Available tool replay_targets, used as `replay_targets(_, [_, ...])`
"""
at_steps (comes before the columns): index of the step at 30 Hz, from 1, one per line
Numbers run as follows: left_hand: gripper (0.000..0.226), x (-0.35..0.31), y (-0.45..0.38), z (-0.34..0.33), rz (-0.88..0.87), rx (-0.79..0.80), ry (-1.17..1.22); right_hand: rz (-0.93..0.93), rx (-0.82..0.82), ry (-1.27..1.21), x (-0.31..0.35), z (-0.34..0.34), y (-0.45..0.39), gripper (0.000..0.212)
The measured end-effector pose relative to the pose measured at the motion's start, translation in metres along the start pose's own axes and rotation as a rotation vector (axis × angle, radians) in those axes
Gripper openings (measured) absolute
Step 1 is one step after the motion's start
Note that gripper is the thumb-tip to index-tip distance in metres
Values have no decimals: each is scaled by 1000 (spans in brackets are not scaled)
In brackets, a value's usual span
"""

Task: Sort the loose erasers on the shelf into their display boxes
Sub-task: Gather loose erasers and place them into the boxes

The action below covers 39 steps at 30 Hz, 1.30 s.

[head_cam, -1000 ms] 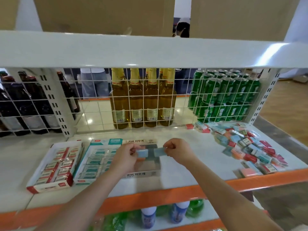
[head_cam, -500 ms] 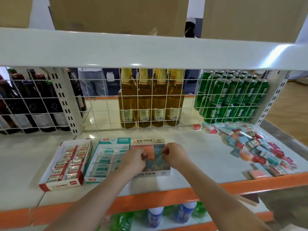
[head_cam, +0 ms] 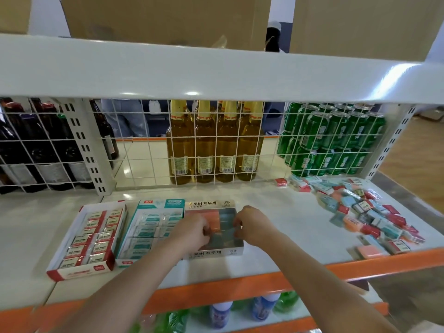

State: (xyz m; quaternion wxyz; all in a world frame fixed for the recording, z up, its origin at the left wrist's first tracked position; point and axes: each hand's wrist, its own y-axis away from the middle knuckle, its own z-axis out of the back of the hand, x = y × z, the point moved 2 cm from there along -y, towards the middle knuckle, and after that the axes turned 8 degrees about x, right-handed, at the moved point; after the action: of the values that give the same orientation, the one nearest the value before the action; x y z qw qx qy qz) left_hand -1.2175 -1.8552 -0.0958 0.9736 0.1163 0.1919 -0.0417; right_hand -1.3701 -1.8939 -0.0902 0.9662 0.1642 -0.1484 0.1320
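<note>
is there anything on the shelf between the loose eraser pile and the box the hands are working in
Nothing visible. Bare shelf lies between the loose eraser pile and the beige box, where both hands are.

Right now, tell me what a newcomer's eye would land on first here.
Both hands, left hand and right hand, meet over the beige display box at the front of the shelf, pressing blue erasers into it. To the right sprawls a pile of loose erasers. Behind the wire grid stand golden bottles and green cans.
</note>
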Motion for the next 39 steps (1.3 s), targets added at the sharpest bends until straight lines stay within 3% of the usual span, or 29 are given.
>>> replay_targets(4, [17, -1, -3, 5, -45, 84, -55, 38, 36, 87, 4, 3, -1, 37])
replay_targets(10, [11, -1, -5, 5, -62, 25, -102, 115, 88, 330, 12, 5, -4, 35])
replay_targets(17, [37, 2, -5, 8, -52, 5, -75, 214, 154, 501, 16, 9, -4, 25])
replay_targets(31, [61, 4, -14, 11, -65, 94, -116, 199, 94, 451, 16, 4, -6, 22])
replay_targets(39, [54, 3, -14, 11, -99, 99, -179, 307, 23, 479, 17, 6, -6, 26])
